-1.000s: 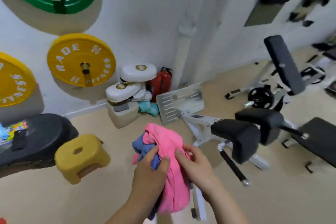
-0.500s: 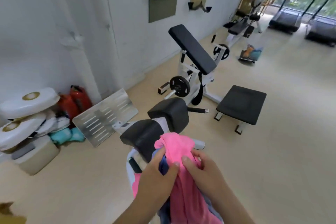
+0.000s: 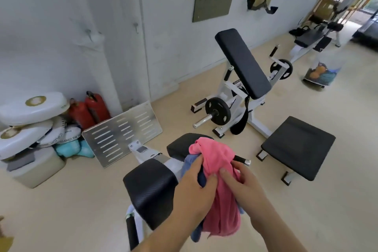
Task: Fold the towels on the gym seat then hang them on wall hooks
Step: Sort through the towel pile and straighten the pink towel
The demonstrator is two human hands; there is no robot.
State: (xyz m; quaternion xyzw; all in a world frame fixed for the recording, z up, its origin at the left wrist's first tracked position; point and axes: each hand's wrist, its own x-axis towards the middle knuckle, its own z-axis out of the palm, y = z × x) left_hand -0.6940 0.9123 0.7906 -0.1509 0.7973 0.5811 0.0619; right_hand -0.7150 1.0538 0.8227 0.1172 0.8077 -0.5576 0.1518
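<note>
Left hand point(image 3: 192, 192): grip pinching blue towel point(image 3: 189, 162) and pink towel point(image 3: 219, 182)
Right hand point(image 3: 243, 182): grip pinching pink towel
Towels: bunched mid-air, above the pad point(image 3: 150, 188), not on the seat point(image 3: 298, 146)
Risk: loose blue towel likely slips to floor point(image 3: 61, 210) when hands regrip
Cause: two towels in one wad

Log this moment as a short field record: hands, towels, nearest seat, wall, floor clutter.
left hand: left hand grips the bunched towels from the left side
right hand: right hand grips the same bundle from the right
towels: crumpled pink cloth towel outermost, blue cloth towel bunched beside it; neither folded
nearest seat: flat square black padded seat, bare, right of the hands
wall: small wall hooks, nothing hanging on them
floor clutter: two red fire extinguishers, slotted silver metal plate
</note>
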